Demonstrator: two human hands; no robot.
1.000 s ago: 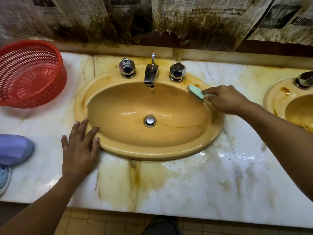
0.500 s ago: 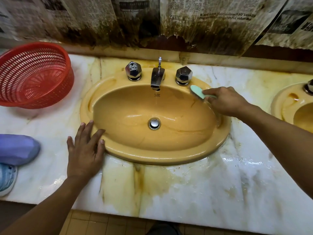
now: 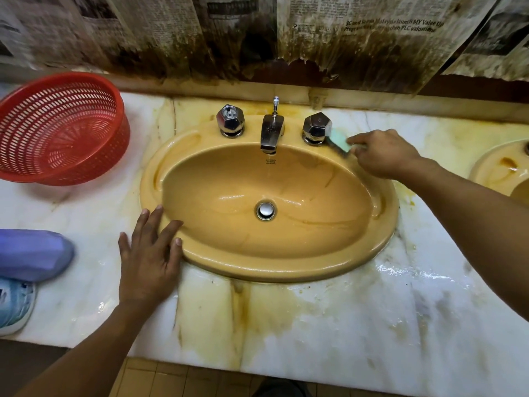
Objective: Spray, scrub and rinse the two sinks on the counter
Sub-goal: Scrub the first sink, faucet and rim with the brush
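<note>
A mustard-yellow oval sink [image 3: 380, 239] sits in a stained white marble counter [image 3: 329, 325]. My right hand [image 3: 386, 156] grips a pale green scrub brush [image 3: 339, 141] and holds its head against the sink's back rim, right beside the right chrome tap knob [image 3: 316, 127]. My left hand [image 3: 150, 253] lies flat, fingers spread, on the counter and the sink's front-left rim. A second yellow sink [image 3: 498, 167] shows partly at the right edge. The chrome spout [image 3: 270, 133] and left knob [image 3: 230, 120] stand behind the basin; the drain plug [image 3: 265, 211] is in the middle.
A red plastic basket [image 3: 57, 127] stands tilted on the counter at the far left. A purple object [image 3: 31, 253] and a light blue item [image 3: 14, 305] lie at the counter's left edge. Stained newspaper [image 3: 372, 32] covers the wall behind. The counter is wet near the front right.
My right hand has moved the brush up from the inner right wall of the basin to the back rim beside the right knob. My left hand has stayed put.
</note>
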